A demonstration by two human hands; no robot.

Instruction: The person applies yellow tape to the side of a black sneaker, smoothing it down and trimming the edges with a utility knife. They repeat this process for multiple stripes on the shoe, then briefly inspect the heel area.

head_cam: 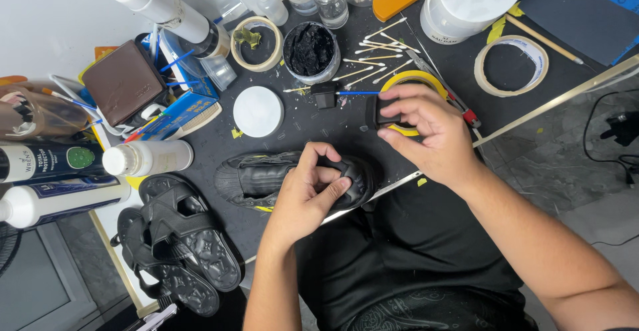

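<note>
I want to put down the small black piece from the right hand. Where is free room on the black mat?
Bare mat lies between the white round lid, the black shoe and the right hand. A smaller patch sits between the white tub and the tape ring. The cotton swabs and the bottles on the left make crowded zones.

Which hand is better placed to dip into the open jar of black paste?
The right hand, probably. It hovers over the yellow tape roll, close to the jar, pinching a small black piece. The left hand is lower, gripping the black shoe and steadying it.
</note>
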